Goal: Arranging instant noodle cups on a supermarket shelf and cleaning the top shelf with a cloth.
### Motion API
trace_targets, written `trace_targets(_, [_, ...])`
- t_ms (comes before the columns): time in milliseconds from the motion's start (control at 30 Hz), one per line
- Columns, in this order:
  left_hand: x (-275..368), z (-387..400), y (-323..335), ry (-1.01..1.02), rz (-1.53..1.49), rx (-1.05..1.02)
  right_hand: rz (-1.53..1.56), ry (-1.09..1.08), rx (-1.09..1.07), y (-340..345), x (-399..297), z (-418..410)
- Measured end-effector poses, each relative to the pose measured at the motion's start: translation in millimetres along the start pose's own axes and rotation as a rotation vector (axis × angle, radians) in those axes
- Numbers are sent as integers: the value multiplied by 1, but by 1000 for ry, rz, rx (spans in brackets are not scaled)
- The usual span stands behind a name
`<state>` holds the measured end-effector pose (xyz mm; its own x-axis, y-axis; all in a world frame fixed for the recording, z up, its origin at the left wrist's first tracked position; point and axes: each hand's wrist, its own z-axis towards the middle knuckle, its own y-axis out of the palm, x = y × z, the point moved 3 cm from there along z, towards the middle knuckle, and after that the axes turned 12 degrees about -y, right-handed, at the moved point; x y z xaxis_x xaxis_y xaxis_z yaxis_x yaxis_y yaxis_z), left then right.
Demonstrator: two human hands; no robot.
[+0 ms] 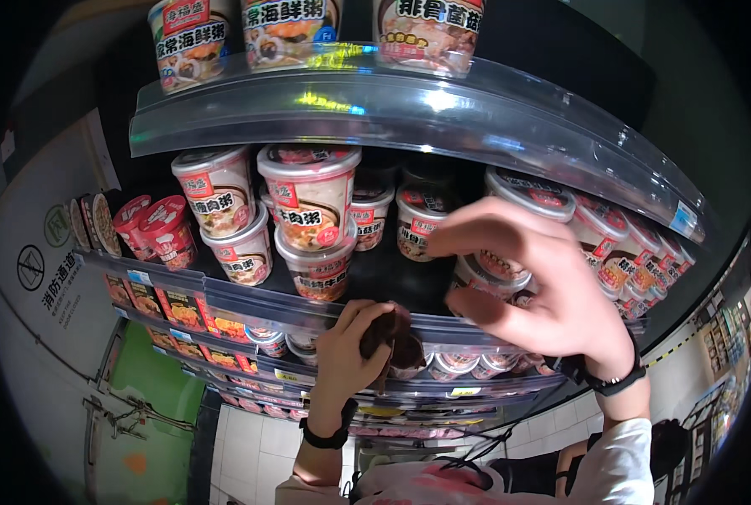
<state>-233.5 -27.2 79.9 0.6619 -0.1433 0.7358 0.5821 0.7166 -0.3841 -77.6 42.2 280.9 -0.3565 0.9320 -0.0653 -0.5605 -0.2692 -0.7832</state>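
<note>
My left hand [356, 353], a dark band on its wrist, is closed around a dark reddish-brown item [391, 334], which looks like a cloth, at the front edge of the shelf. To the right, my right hand [527, 284] is raised with thumb and fingers apart in a curve, partly blurred, holding nothing that shows. Behind its fingers stands a lidded instant porridge cup [418, 221], and further cups [530, 196] are partly hidden by the hand. Two stacked porridge cups [309, 196] stand just behind and left of my left hand, with another stack [214, 192] beside them.
A clear plastic shelf lip [413, 104] curves overhead, with several cups above it. Red cups [168, 227] stand at the left and rows of cups [640, 252] at the right. Lower shelves hold boxes [183, 308] and more cups. A person [665, 448] is partly visible at the lower right.
</note>
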Motion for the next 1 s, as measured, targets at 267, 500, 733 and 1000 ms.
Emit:
trace_targets(267, [-6,3,8,19,-16,46,168,477,238,126,68,-8])
trace_targets(500, [-31,-12,14,-55,4,73,303,434,377,182,90,4])
trace_targets(733, [-34,-12,-46,-97,-163,587,255,466,427,195,85,5])
trace_targets(1000, [-25,39,-70,-390,223,378,307,297,270,183,88,-9])
